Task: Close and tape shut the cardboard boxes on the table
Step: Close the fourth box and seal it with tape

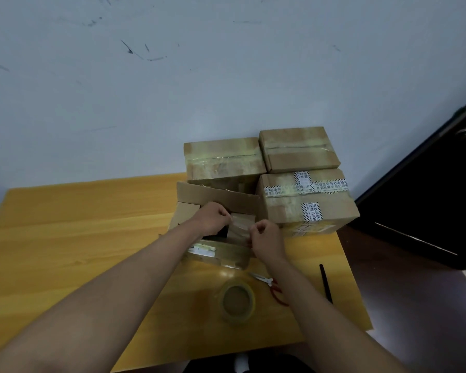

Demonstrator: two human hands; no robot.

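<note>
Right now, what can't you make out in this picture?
- Inside of the open box: head view, dark, covered by the left hand and right hand.
- Printed labels on the taped box: too small.
- Black stick at the table edge: too blurred to identify.

Both hands were over the open cardboard box (215, 211), its far flap standing up. The left hand (210, 218) and right hand (267, 239) each pinched an end of a clear tape strip (240, 227) stretched between them. On the yellow table (78, 238), a tape roll (237, 301) lay near red-handled pliers (269, 286). Three taped boxes (301, 195) sat behind.
</note>
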